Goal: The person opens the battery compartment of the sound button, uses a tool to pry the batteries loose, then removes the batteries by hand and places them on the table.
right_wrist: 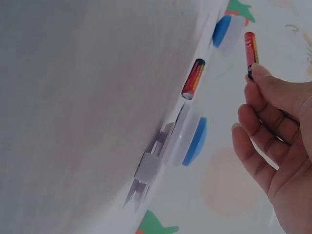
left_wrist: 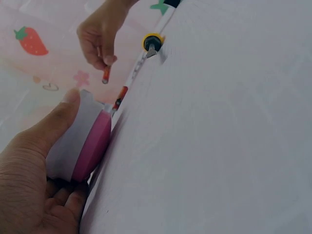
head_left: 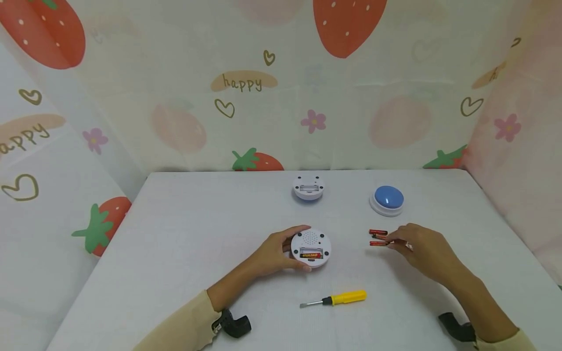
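Observation:
My left hand (head_left: 281, 251) grips a round push-button device (head_left: 311, 238), its white underside facing up. One red battery (head_left: 311, 255) sits in its battery slot, with a bare part of the slot beside it. The device's pink side (left_wrist: 92, 146) shows below in the left wrist view. My right hand (head_left: 423, 251) pinches a red and black battery (right_wrist: 251, 51) between thumb and fingertips. That hand is close over the table, right beside a loose battery (head_left: 378, 232). My fingers partly cover the batteries there.
A yellow-handled screwdriver (head_left: 347, 297) lies in front of the device. Behind stand an overturned button device (head_left: 309, 187) with a bare slot and an upright blue button (head_left: 388, 197). Small white plastic pieces (right_wrist: 148, 168) lie near the right hand. A patterned cloth backs the table.

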The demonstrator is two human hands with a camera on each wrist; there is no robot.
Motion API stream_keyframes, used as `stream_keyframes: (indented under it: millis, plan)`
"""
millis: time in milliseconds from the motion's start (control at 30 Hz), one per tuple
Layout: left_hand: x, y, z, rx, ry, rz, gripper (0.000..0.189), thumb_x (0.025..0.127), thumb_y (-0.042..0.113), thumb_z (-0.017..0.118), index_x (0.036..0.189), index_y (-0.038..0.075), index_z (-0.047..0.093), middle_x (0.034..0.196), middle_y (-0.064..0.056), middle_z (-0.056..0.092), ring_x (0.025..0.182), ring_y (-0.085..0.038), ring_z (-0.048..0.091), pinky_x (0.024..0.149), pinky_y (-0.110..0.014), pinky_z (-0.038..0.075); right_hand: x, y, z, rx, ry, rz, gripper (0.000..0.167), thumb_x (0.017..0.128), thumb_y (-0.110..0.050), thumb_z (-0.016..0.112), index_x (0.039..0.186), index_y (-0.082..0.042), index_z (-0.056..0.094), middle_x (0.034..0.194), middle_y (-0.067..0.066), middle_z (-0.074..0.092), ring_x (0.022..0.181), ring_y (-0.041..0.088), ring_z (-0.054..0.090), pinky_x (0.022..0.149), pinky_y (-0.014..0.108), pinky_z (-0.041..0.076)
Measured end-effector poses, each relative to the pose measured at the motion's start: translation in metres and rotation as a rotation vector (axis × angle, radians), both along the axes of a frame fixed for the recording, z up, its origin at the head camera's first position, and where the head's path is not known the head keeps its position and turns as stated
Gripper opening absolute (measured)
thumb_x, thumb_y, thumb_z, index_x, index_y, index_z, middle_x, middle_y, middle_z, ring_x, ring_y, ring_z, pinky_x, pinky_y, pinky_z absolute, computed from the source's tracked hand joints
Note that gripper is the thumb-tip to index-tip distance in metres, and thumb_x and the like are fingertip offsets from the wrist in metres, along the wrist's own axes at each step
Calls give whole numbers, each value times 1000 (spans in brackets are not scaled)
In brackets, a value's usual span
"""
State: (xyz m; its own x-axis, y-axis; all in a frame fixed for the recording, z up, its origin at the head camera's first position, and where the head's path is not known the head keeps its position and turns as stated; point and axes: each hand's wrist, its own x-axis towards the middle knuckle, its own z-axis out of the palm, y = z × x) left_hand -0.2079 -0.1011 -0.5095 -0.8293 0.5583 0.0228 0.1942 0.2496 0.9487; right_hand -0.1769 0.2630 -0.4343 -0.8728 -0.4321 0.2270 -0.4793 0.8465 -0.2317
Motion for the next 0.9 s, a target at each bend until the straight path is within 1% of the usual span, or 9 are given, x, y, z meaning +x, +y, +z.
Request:
stream_keyframes:
  millis: [233,467,533,600,733,800,900]
  plan:
    - [1,0,1,-7,-5,8,93,74,20,93,154,24,45,150,4,50,130,-11,55,108,-23,44,-2,5,0,3,-18,-14,23,79,-5,86,101,-9,80,86,-2,72,77,15,63,71,41,61]
    - [1,1,0,-4,13,5,94,74,21,93,154,22,45,149,4,51,129,-12,56,107,-24,46,-5,10,-1,-9,-57,-28,22,81,-6,85,102,-10,80,86,-3,71,77,15,62,71,41,59]
    - [1,1,-1,0,17,3,94,74,21,93,154,21,45,149,4,51,129,-12,56,106,-24,46,-6,12,-2,-11,-78,-29,20,82,-8,84,102,-11,80,86,-5,71,77,14,61,70,39,59]
    - [1,2,-1,1,12,2,93,74,21,93,154,22,45,149,5,51,129,-11,56,107,-24,46,-6,15,-3,-18,-103,-32,18,83,-9,83,101,-13,80,84,-8,70,76,11,59,68,33,56]
    - [2,1,1,-6,10,4,93,74,22,93,153,24,45,150,6,50,130,-10,54,108,-24,44,-6,20,-4,-73,-154,-24,14,85,-10,82,98,-15,80,81,-12,69,71,7,53,60,24,48]
    - [3,0,2,-11,11,6,93,74,23,94,153,26,45,150,6,50,131,-10,53,109,-24,43,-7,22,-4,-105,-186,-22,14,86,-10,81,98,-14,79,80,-12,68,68,8,50,56,23,45]
    - [3,0,2,-13,15,6,93,74,22,93,153,26,45,151,5,50,132,-10,53,110,-24,42,-8,22,-4,-133,-235,-28,13,87,-10,80,99,-13,79,80,-10,68,67,8,50,54,22,44]
